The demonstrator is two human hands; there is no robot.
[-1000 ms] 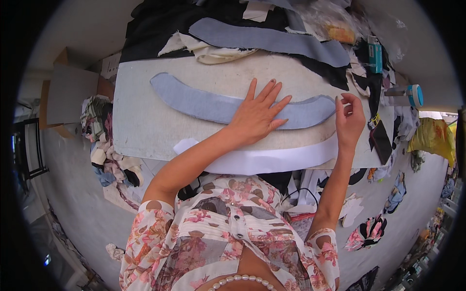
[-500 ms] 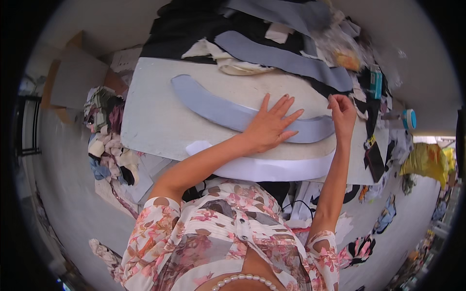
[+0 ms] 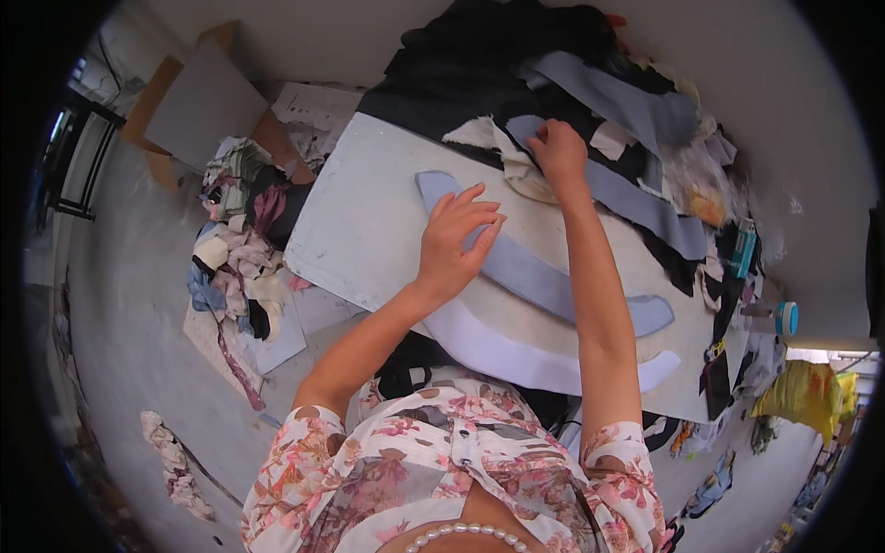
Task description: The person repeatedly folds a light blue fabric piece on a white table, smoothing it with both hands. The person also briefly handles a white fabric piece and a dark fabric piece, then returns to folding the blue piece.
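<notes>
A curved grey-blue fabric strip [image 3: 530, 276] lies on the pale board. Over its left part is my left hand [image 3: 456, 241], fingers spread and holding nothing; whether it touches the cloth I cannot tell. My right hand [image 3: 560, 155] reaches farther back, thumb and fingers pinched at the left end of a second grey-blue fabric strip [image 3: 641, 207]. That strip rests on dark cloth at the board's far edge. Nearest my body, a curved white strip [image 3: 502, 350] lies along the front of the board, partly covered by my right forearm.
Black cloth [image 3: 461, 69] and another grey-blue piece [image 3: 608, 88] lie beyond the pale board [image 3: 336, 212]. Fabric scraps [image 3: 244, 267] heap up at the left, near a cardboard box [image 3: 207, 106]. A blue-lidded container [image 3: 784, 318] and a yellow bag [image 3: 802, 396] are at the right.
My right hand has gone from the near strip's right end to the far strip's left end. My left hand has shifted left and lifted somewhat. The whole view has turned.
</notes>
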